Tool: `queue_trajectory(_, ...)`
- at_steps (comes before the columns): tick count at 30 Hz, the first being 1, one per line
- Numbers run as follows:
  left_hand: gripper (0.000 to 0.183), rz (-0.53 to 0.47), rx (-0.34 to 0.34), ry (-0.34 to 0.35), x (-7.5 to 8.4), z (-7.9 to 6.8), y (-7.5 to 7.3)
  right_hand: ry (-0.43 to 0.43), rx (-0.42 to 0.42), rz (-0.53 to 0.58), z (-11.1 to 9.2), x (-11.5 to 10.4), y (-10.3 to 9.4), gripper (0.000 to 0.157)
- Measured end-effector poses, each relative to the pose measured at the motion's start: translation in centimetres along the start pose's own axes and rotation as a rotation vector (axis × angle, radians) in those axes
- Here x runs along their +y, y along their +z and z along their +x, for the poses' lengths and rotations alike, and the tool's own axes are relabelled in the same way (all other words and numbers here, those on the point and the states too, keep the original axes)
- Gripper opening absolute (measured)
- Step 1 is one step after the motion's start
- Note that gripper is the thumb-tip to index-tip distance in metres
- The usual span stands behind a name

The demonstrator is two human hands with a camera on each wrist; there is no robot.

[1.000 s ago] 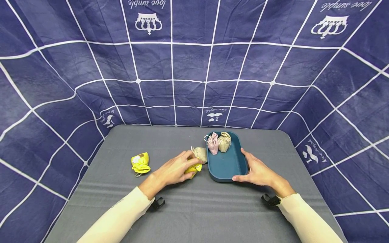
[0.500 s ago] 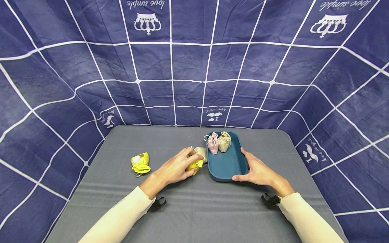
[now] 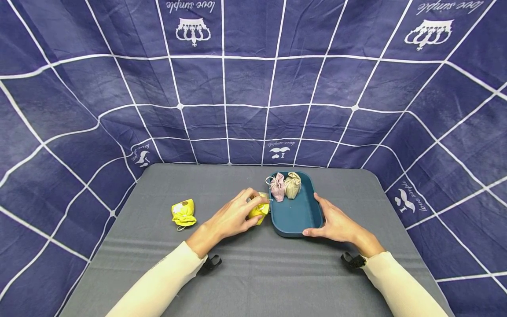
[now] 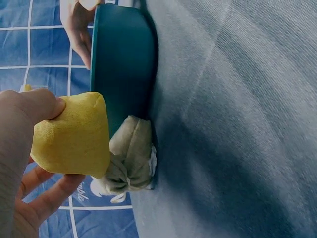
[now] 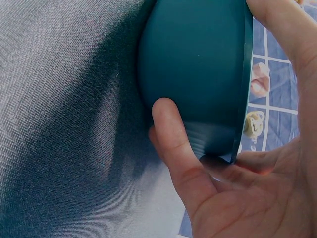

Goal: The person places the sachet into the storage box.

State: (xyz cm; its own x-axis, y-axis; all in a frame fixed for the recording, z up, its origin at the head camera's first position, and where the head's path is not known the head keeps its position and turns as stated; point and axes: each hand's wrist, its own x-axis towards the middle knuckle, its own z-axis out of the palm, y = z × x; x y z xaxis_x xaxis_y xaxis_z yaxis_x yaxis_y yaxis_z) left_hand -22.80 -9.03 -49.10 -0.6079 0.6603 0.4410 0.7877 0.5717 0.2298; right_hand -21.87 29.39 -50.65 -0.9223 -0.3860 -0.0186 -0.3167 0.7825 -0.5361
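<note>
In the head view, my left hand [image 3: 233, 215] pinches a yellow drawstring pouch [image 3: 257, 214] between thumb and fingers, just left of the blue tray [image 3: 295, 220]. The left wrist view shows this pouch's plain side, raised off the cloth. Below it a beige pouch [image 4: 131, 153] lies against the tray's outer wall, largely hidden in the head view. My right hand [image 3: 336, 224] holds the tray at its right side, thumb on the near rim and fingers along the wall. Inside the tray's far end sit a pink pouch [image 3: 278, 190] and another beige pouch [image 3: 293, 187].
A second yellow pouch [image 3: 183, 213] lies farther left on the grey cloth surface [image 3: 253, 281]. Dark blue curtains [image 3: 253, 88] with white grid lines enclose the back and both sides.
My left hand has lifted the yellow pouch a little and carried it right and slightly away, over the loose beige pouch. The right hand and tray stay put.
</note>
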Motion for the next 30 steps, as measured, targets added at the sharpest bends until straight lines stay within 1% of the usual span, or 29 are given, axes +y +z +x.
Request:
queue_trajectory(3,0.047,-0.018,0.024,0.014,0.3,0.5,0.0,0.004,-0.002,0.000,0.0,0.0,0.0,0.139)
queue_trajectory(11,0.045,-0.025,0.066,0.037,0.9,1.8,0.0,0.006,-0.006,-0.002,-0.1,-0.1,0.0,0.140)
queue_trajectory(16,0.043,-0.043,0.077,0.043,1.3,2.6,0.0,0.008,-0.007,-0.001,0.0,-0.1,-0.1,0.141)
queue_trajectory(24,0.047,-0.072,0.097,0.069,1.6,3.6,0.3,0.014,-0.011,0.001,-0.1,-0.2,-0.1,0.141)
queue_trajectory(30,0.045,-0.080,0.101,0.078,1.9,4.6,0.4,0.016,-0.014,0.006,0.0,-0.1,0.0,0.140)
